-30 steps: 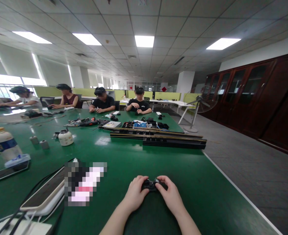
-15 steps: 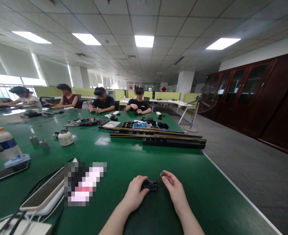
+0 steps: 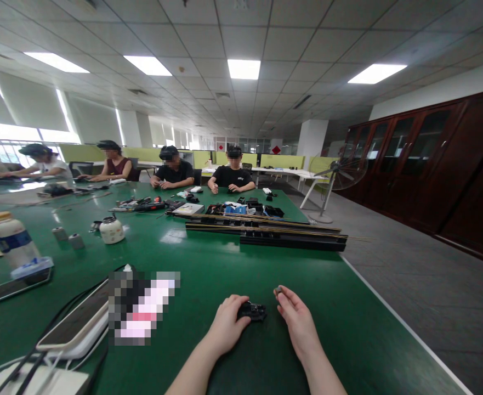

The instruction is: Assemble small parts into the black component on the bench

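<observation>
My left hand (image 3: 229,321) is closed around the left end of a small black housing (image 3: 256,311), thumb on the near side and fingers on the far side. The housing sits low over the green table (image 3: 208,274), and its upper face shows uneven small parts too fine to tell apart. To the right, apart from the housing, my right hand (image 3: 296,315) pinches a small grey piece (image 3: 278,289) between thumb and fingertips. What kind of piece it is cannot be made out.
Long black rails (image 3: 293,241) with thin brass-coloured rods lie across the table ahead. A phone (image 3: 77,318) with cables, a small white jar (image 3: 112,230) and a bottle (image 3: 13,241) stand to the left. Several people sit farther back. A fan (image 3: 334,173) stands at right.
My right hand has shifted slightly right, and the grey piece has turned in its fingers. My left hand keeps its hold on the black housing. The view has moved slightly.
</observation>
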Demonstrator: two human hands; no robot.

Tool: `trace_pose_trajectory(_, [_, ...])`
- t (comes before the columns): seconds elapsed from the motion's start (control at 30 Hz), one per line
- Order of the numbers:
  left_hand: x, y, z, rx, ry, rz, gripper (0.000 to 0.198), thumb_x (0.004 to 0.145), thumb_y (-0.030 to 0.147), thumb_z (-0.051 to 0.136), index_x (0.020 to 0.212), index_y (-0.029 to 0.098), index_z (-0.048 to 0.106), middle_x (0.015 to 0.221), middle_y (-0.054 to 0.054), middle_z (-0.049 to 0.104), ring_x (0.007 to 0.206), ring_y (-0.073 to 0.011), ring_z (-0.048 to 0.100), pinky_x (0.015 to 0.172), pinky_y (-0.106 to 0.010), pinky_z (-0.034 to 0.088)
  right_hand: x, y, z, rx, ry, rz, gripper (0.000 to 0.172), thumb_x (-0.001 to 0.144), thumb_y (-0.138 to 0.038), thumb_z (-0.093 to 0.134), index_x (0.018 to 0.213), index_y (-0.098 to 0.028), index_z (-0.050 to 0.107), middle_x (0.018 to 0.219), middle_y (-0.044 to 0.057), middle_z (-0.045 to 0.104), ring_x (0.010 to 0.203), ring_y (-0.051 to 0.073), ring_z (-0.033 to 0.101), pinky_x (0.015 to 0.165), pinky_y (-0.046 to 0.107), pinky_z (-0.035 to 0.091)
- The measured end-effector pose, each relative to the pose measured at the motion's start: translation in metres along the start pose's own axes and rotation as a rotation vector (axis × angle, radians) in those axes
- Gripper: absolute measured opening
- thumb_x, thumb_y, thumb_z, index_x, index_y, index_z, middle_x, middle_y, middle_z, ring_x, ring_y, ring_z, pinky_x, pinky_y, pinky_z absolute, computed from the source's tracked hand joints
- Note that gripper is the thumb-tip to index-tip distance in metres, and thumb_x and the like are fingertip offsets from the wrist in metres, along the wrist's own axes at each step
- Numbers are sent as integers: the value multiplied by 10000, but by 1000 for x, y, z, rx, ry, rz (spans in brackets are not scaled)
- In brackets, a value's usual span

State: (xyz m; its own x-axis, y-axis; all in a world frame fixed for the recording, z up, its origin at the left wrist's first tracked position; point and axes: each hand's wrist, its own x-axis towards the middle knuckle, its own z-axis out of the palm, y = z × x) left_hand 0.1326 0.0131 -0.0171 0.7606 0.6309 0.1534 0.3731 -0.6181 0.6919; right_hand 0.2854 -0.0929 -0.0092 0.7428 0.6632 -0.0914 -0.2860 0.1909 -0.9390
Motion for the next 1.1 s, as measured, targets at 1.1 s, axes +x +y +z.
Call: trace_pose_trajectory(1.1, [1, -5, 2, 0, -2, 7, 425, 731, 219, 524, 1155, 196, 528, 1126, -52, 559, 1047, -218, 484, 927, -299, 345, -1, -6, -5, 193, 74, 59, 335, 582, -405, 726, 876, -274, 636, 889, 4, 705, 834, 196, 630, 710, 318, 488])
